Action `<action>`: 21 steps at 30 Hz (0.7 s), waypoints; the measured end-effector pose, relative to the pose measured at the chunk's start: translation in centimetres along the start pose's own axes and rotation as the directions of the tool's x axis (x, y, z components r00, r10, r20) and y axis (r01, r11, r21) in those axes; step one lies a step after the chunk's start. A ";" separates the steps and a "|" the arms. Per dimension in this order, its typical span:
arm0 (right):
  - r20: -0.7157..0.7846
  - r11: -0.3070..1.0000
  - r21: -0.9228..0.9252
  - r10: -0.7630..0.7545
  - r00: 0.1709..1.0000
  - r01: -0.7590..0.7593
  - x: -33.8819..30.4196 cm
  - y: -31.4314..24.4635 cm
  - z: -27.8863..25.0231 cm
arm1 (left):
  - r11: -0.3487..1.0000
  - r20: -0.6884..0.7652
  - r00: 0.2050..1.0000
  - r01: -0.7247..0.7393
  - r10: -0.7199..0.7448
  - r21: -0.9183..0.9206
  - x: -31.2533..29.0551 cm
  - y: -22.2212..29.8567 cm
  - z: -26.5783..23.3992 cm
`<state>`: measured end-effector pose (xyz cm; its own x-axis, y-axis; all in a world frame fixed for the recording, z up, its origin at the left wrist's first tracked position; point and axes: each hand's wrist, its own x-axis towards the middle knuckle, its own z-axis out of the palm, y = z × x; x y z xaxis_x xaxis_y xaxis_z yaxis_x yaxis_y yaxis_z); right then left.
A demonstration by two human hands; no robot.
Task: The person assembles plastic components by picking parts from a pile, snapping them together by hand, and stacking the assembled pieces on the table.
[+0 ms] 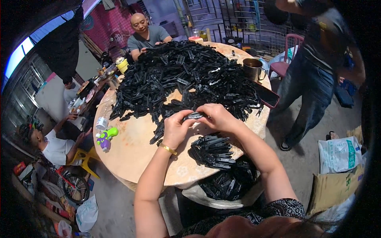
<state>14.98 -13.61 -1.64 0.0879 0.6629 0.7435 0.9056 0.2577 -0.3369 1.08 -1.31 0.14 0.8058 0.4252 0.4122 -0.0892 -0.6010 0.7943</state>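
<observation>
Both my hands hold one slim black plastic piece (194,116) level between them, above the near side of the round table. My left hand (176,127), with a gold bangle at its wrist, pinches one end. My right hand (219,117) grips the other end between thumb and fingers. Just beyond them rises a large heap of similar black plastic pieces (166,81). A smaller pile of these pieces (212,151) lies on the table nearer me, below my right hand. More black pieces (230,184) fill an open white sack (212,203) under the table's edge.
The round table (135,158) has a patterned cover. On its left stand a purple-and-green toy gun (106,139) and a small white tub (102,123). A metal mug (253,69) and a phone (266,95) are at the right. One person sits across; another stands at the right.
</observation>
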 end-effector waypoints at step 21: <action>0.349 0.931 -0.121 0.366 0.863 -0.345 -2.8 -0.3 -6.0 | 0.979 0.246 0.968 -0.096 0.050 0.180 0.1 -2.3 0.0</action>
<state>16.95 -19.75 -0.20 0.2624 0.9115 0.3168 0.8627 -0.0745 -0.5002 1.41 0.12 -1.68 0.9197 0.2150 0.3284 -0.0592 -0.7511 0.6575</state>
